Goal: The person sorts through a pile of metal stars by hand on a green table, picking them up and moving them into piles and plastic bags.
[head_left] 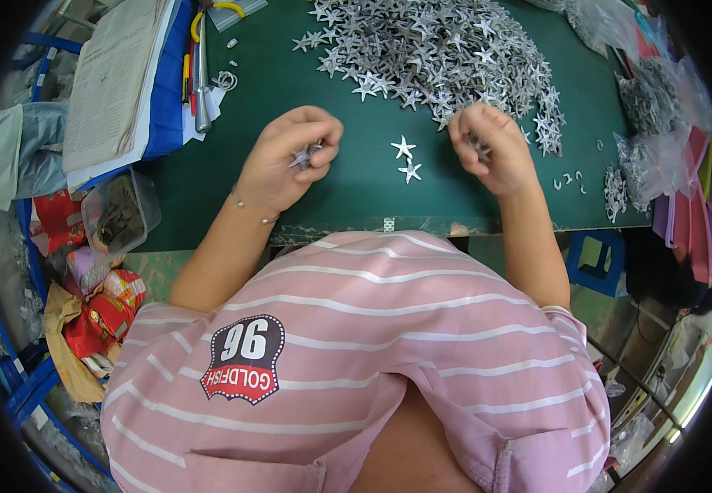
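My left hand (294, 152) is curled around a few silvery star-shaped pieces (305, 154), whose points stick out between the fingers. Over to the right, my right hand (492, 148) is closed on similar star pieces (479, 148), partly hidden by its fingers. Two loose stars, an upper star (404, 147) and a lower star (410, 172), lie on the green tabletop (356, 193) between my hands. Just beyond my right hand spreads a large heap of the same grey metal stars (446, 57).
Papers on a blue folder (167, 99) lie at left, beside yellow-handled scissors (197, 25) and a metal rod (201, 99). Plastic bags of small parts (652, 99) crowd the right edge, near small curved pieces (568, 177). A clear plastic tub (144, 197) sits below the table's left edge.
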The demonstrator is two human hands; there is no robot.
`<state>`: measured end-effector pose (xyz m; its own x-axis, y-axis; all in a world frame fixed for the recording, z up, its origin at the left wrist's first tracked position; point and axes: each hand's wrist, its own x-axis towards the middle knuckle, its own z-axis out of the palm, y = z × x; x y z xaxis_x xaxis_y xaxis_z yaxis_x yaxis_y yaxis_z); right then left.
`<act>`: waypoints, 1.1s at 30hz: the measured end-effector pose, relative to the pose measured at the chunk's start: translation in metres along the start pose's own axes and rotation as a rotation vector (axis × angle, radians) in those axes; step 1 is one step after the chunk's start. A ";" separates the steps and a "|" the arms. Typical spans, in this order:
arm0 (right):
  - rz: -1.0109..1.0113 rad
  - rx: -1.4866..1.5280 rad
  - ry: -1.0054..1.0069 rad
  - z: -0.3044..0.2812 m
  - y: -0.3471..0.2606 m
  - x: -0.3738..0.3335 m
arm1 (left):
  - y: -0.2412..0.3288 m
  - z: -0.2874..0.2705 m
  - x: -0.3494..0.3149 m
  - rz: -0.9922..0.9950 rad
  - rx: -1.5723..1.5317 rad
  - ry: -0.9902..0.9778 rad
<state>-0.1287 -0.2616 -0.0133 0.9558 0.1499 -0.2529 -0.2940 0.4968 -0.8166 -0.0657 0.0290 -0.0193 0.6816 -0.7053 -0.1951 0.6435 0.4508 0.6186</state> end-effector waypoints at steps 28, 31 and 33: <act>-0.387 -1.457 0.463 0.016 0.028 0.003 | -0.018 0.028 0.051 -0.212 0.075 -0.047; -0.611 -1.483 0.265 0.021 0.033 -0.001 | -0.006 0.022 0.054 -0.206 0.261 0.040; -0.445 -1.422 0.143 0.027 0.026 -0.007 | -0.008 0.024 0.055 -0.121 0.617 0.106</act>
<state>-0.1426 -0.2262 -0.0187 0.9819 0.0890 0.1671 0.1754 -0.7596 -0.6263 -0.0422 -0.0265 -0.0166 0.6679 -0.6591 -0.3456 0.4206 -0.0489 0.9059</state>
